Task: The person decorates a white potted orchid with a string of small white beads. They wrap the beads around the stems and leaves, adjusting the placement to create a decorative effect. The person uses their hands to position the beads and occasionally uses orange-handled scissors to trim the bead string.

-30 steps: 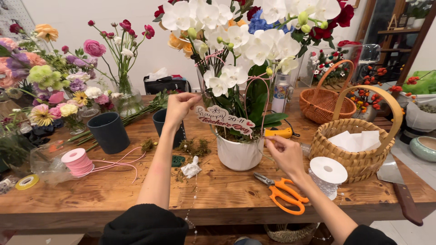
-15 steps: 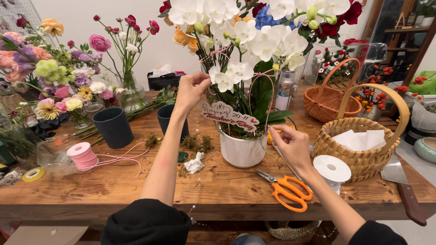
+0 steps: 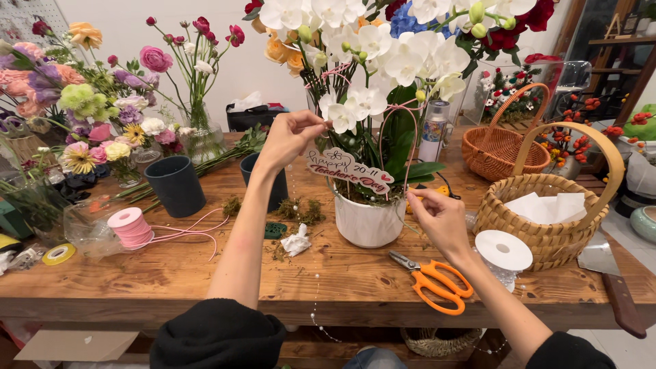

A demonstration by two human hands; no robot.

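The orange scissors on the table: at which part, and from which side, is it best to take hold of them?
Probably by the orange loop handles of the scissors, coming from the near table edge. They lie flat and closed, blades pointing away to the left toward the white pot, handles free just below the right hand.

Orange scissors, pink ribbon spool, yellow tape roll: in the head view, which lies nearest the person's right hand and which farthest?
From the right hand:
1. Orange scissors, just below it on the table.
2. Pink ribbon spool, well across the table, past the white pot.
3. Yellow tape roll, farthest, near the table's far left end.
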